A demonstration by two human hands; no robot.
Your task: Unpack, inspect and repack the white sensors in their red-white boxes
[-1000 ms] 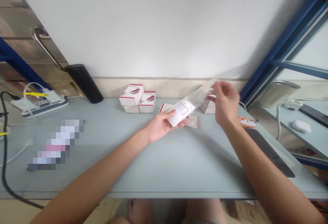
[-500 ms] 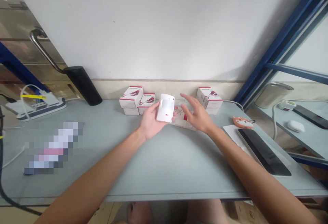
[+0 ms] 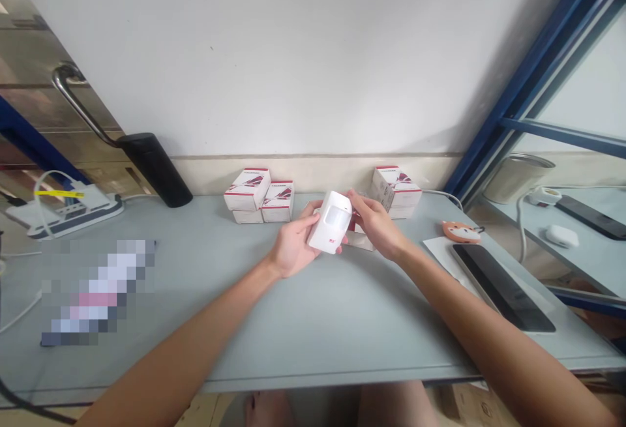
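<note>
A steel door handle (image 3: 73, 91) with a black grip (image 3: 154, 169) slants down at far left, above a white power strip (image 3: 63, 213) tagged in yellow. On the pale grey counter (image 3: 313, 342) nearby lies an object too pixelated to identify (image 3: 98, 293). Two low stacks of white cartons with red trim (image 3: 247, 189) stand against the wall left of centre, and a third stack (image 3: 395, 192) stands right of centre. A small carton (image 3: 362, 242) lies partly hidden behind the person's hands. Farther right are an orange fox-faced tag (image 3: 460, 231), a sheet of paper (image 3: 437, 248) and a dark tablet (image 3: 501, 287). A blue metal frame (image 3: 533, 68) rises beyond them, next to a lower shelf (image 3: 596, 264) bearing a metal tin (image 3: 518, 179) and a white earbud case (image 3: 559, 236).

Both arms reach in from the bottom corners and meet above the counter, just in front of the cartons. The left hand (image 3: 293, 244) cradles the device from below and behind, its fingers (image 3: 313, 212) closed around the left side. The right hand (image 3: 376, 228) grips the upper right edge with bent fingers (image 3: 357, 202).

Held between them, a white motion sensor (image 3: 330, 221) tilts slightly, its pale domed lens at the top and a small red mark low on its face.
</note>
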